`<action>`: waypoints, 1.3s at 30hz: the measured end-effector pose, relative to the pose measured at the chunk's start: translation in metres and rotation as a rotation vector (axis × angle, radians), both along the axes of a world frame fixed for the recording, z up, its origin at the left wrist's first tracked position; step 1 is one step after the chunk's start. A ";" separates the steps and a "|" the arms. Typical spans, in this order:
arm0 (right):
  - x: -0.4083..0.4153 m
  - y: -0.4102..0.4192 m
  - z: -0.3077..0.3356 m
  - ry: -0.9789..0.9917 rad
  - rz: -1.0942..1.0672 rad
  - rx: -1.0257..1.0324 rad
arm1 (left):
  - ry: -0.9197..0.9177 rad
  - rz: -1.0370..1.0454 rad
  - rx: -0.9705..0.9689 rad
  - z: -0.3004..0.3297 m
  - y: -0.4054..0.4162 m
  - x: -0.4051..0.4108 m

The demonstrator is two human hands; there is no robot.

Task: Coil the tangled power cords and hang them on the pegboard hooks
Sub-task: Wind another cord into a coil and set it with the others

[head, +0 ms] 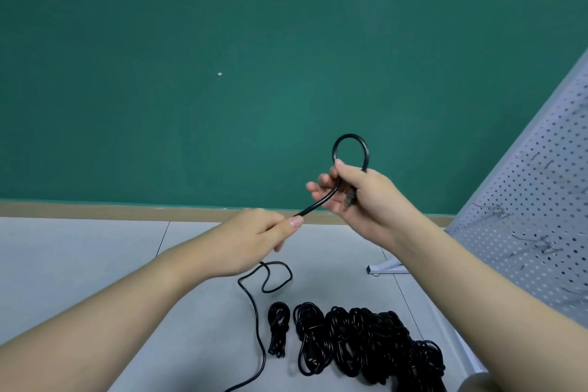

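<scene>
One cam only, head-worn, wide-angle, no 2nd view to overlap. Looks fwd and down toward the green wall (254,73), which fills the upper frame straight ahead. Floor (79,264) runs below the wall to the bottom edge. Pegboard (541,200) leans in right of the wall. Both forearms reach in from the bottom corners, close to the lens

I see a pale grey tiled floor (79,264) meeting a tan baseboard (95,209) at the far edge. On the floor near me lies 1 small coiled black cord (278,326), and just right of it a big pile of black cords (369,344), its bundles touching each other. A loose black cord (254,302) trails over the tiles left of the coil, looping once. A white stand foot (386,268) rests on the floor at the right.
</scene>
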State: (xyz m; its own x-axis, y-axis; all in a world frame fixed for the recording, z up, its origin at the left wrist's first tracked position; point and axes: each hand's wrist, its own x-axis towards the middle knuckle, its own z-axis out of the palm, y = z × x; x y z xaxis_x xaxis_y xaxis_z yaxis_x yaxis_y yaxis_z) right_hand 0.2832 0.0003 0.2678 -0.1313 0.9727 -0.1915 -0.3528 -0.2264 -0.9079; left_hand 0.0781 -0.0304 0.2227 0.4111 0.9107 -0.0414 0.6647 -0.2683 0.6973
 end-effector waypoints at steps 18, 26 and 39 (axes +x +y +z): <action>-0.005 -0.024 -0.013 -0.943 0.693 0.209 | -0.299 0.110 0.399 0.029 0.008 -0.028; -0.011 -0.026 -0.016 -0.476 0.745 0.044 | -0.280 0.189 0.398 0.015 0.016 -0.019; -0.004 -0.015 -0.015 -0.145 0.180 0.074 | -0.211 0.247 0.224 0.003 0.017 -0.011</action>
State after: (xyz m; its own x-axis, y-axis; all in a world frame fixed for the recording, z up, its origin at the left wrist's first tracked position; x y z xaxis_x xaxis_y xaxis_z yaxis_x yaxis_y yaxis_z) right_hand 0.2789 -0.0146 0.2528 -0.2797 0.9483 -0.1498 -0.1775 -0.2044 -0.9627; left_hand 0.0671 -0.0132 0.2253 0.1566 0.9602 0.2313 0.5767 -0.2790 0.7678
